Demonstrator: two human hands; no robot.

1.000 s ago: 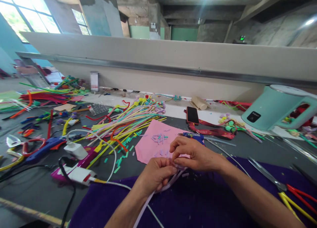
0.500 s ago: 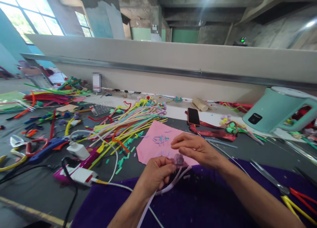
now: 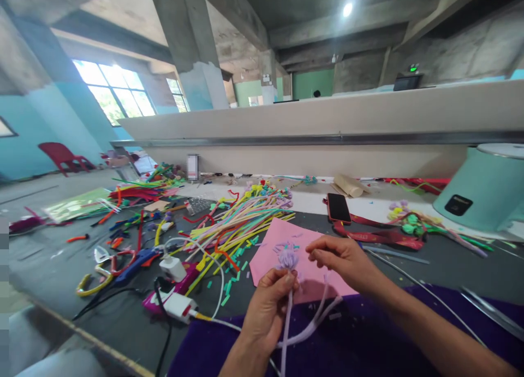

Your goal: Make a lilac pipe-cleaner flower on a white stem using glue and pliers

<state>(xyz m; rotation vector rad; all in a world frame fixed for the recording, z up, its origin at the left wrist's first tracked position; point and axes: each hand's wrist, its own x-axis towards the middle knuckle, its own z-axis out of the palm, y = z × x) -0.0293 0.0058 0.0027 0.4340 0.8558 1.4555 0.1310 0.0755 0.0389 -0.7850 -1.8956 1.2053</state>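
Observation:
My left hand pinches a lilac pipe-cleaner flower just under its fluffy head. The flower stands upright, its pale stem hanging down below the fingers. To its right, my right hand hovers over the pink sheet with fingers loosely bent and apart; I see nothing held in it. Small lilac and mint cut pieces lie on the sheet, partly hidden behind the flower head. Loose lilac pipe cleaners curve over the purple cloth below my right hand.
Left of the sheet lies a bundle of coloured pipe cleaners. Pliers, a blue glue gun and a charger with cables are farther left. A phone and a mint kettle stand beyond my right hand.
The view has tilted up and turned left. My left hand now holds the flower upright with its head raised over the sheet; my right hand has drawn away from the flower head.

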